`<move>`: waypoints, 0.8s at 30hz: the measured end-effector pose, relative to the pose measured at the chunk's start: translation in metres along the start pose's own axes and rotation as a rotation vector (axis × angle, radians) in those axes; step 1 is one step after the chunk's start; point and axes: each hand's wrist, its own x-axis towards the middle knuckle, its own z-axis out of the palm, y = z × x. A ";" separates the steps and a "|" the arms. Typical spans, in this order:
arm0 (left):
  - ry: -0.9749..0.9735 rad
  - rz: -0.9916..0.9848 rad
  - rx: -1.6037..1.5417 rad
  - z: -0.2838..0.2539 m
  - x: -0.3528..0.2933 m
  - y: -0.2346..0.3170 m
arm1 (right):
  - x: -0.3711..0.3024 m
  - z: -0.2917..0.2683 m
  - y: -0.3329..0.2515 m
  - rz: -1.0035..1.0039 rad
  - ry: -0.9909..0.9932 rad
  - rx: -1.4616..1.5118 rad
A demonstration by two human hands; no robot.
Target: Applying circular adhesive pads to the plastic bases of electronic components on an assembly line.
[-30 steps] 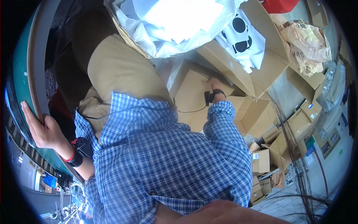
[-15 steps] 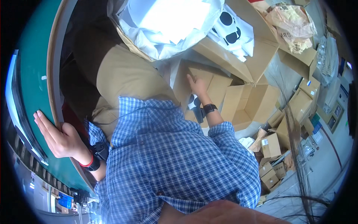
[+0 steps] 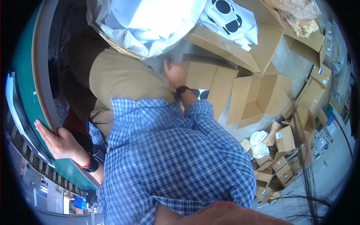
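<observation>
My left hand (image 3: 62, 144) rests on the rim of the green-topped table (image 3: 28, 86), its fingers stretched out and holding nothing. Beside my knee, my right hand (image 3: 174, 74) reaches down by the near-left side of a cardboard box (image 3: 200, 74). One digit points out; the others are blurred or hidden, so I cannot make out whether they hold anything. A white piece with black round spots (image 3: 203, 94) shows by that box, next to my right wrist. Ahead of the hand stands a large bag (image 3: 140, 50) with white sheets inside, brightly lit.
A long open carton (image 3: 228, 45) holds white sheets with black circles (image 3: 232, 22). To its right lies another open box (image 3: 255, 101). Crumpled brown paper (image 3: 296, 15) sits at the far right. Several small cartons (image 3: 283, 168) are heaped on the floor at right.
My right hand has moved left, from over the cardboard box to the floor gap beside my knee. My left hand stays on the table edge. The view has shifted slightly.
</observation>
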 end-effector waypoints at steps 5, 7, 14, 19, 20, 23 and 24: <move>-0.001 -0.044 -0.019 0.015 -0.008 -0.020 | 0.007 -0.046 0.065 0.448 -0.206 1.210; -0.003 -0.063 -0.008 0.027 -0.009 -0.033 | -0.001 -0.042 0.114 0.522 -0.010 1.248; -0.117 -0.184 0.044 0.045 -0.025 -0.053 | -0.029 -0.018 0.220 0.924 0.035 1.583; -0.138 -0.220 0.085 0.053 -0.039 -0.068 | -0.023 0.013 0.238 0.744 0.560 2.045; -0.128 -0.226 0.063 0.059 -0.044 -0.069 | -0.020 0.014 0.247 0.746 0.694 2.074; -0.157 -0.241 0.050 0.065 -0.046 -0.071 | -0.039 -0.008 0.267 0.560 0.622 1.978; -0.206 -0.275 0.071 0.060 -0.049 -0.078 | -0.042 -0.026 0.240 0.511 0.703 1.871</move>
